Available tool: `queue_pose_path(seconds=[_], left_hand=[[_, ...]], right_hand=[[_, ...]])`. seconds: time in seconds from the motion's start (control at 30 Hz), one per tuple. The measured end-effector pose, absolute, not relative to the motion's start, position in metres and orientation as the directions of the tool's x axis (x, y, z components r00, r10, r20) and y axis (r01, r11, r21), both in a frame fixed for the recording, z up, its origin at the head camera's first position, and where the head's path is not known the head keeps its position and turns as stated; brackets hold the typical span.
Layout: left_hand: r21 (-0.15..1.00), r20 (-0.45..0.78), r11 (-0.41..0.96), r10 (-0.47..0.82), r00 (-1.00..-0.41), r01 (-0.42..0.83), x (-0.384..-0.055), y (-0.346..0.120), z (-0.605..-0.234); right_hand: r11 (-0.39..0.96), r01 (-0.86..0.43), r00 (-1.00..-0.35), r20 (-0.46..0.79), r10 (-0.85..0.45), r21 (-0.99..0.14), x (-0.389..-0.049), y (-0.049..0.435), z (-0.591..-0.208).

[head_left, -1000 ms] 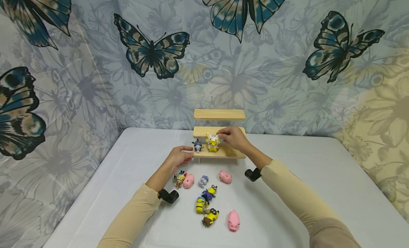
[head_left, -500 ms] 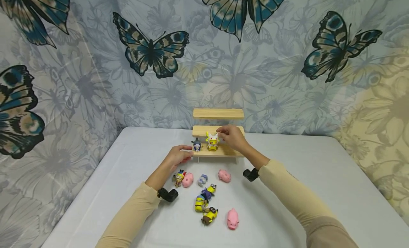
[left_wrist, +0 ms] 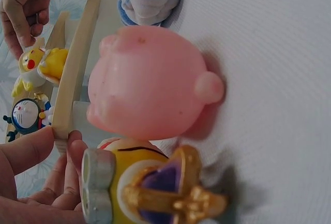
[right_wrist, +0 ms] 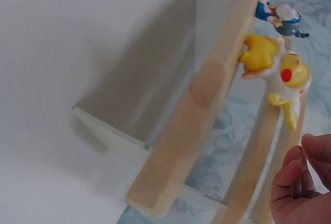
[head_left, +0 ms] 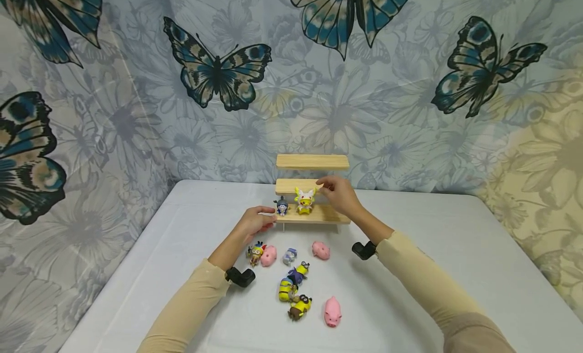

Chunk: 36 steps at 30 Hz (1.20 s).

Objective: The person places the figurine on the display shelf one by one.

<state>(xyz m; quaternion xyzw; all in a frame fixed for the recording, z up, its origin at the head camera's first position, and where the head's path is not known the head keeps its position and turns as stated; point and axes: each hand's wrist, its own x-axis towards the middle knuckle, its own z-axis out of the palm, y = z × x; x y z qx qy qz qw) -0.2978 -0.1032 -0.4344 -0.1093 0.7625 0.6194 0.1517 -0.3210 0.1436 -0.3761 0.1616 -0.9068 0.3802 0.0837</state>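
A three-tier wooden display stand (head_left: 330, 217) with clear supports stands at the back of the table. My left hand (head_left: 254, 223) grips the left end of its lowest board, thumb above and fingers below in the left wrist view. On that board sit a small blue-and-white cat figurine (head_left: 282, 207) in a dark hood and, to its right, a yellow figurine (head_left: 304, 204) in a white eared costume. My right hand (head_left: 340, 196) is just right of the yellow figurine, fingers loosely bent and holding nothing. A small gap separates its fingertips (right_wrist: 294, 154) from the figurine's ear.
In front of the stand lie pink pig toys (head_left: 321, 250), a grey-blue figurine (head_left: 289, 256) and several yellow goggled figurines (head_left: 287, 290). One goggled figurine (head_left: 256, 254) and a pig (head_left: 268, 256) lie right beneath my left hand. Another pig (head_left: 332, 312) lies nearest me.
My right hand has let go of the yellow figurine and drawn back slightly to the right. The figurine stays on the lowest board, and my left hand has kept its place.
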Motion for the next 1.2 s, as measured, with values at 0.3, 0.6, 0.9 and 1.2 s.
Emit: queue_pose_path(seconds=[0.3,0.6,0.9,1.2], left_hand=[[0.926,-0.335,0.193,0.03,-0.942,-0.324,-0.297,-0.103,-0.435],[0.928,-0.335,0.188,0.037,-0.941,-0.323,-0.298,-0.103,-0.437],[0.924,-0.339,0.199,0.032,-0.94,-0.327,-0.297,-0.103,-0.435],[0.927,-0.337,0.189,0.041,-0.941,-0.324,-0.297,-0.104,-0.435]], right_hand=[[0.646,-0.416,-0.908,0.333,-0.255,-0.639,-0.31,0.149,-0.367],[0.657,-0.389,-0.921,0.269,-0.281,-0.646,-0.293,0.152,-0.37],[0.652,-0.372,-0.92,0.169,-0.353,-0.66,-0.279,0.152,-0.375],[0.733,-0.365,-0.916,0.078,-0.395,-0.574,-0.272,0.152,-0.379]])
